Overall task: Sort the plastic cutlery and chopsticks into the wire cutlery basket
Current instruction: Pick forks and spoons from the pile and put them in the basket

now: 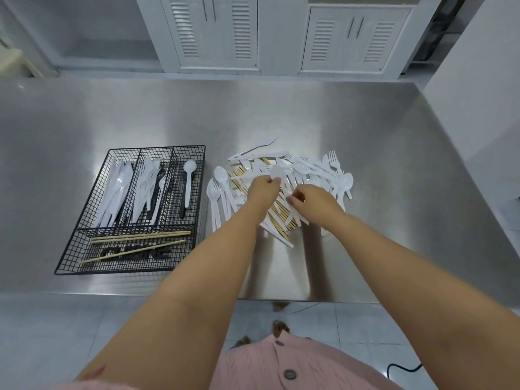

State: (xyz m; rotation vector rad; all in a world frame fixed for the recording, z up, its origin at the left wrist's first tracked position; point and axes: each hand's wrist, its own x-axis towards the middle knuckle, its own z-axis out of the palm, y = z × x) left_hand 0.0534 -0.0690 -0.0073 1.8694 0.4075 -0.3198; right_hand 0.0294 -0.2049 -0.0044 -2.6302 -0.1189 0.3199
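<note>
Stainless bench (pixel 365 122), white louvred cabinets (pixel 213 35) behind it, pale tiled floor (pixel 56 333) below the near edge. Wire basket (pixel 67 266) sits toward the bench's left side, close to the near edge. It has three long slots running near-to-far, plus one cross slot along its near side. Knives (pixel 115 190) are in the left slot, forks (pixel 146 187) in the middle, and one white basket spoon (pixel 188 181) in the right. A few sorted chopsticks (pixel 140 237) lie left-to-right in the cross slot. The unsorted pile (pixel 309 170) is mid-bench, just right of the basket and not touching it: white cutlery over loose chopsticks (pixel 277 218) that run diagonally toward the near edge. Both hands are over the pile. Left hand (pixel 261 191) pinches a held spoon (pixel 277 172) at the fingertips, bowl pointing away from the person. Right hand (pixel 313 201) has its fingers curled on a thin white piece (pixel 292 205); can't tell the type, it's blurred. Key geometry: the basket lies left of both hands and the left hand is nearer. The spoon slot is the long slot closest to the pile. The held spoon's long axis already runs roughly near-to-far, so I'd guess little rotation is needed before the drop. Most of the pile is still unsorted, so it's early in the task.
</note>
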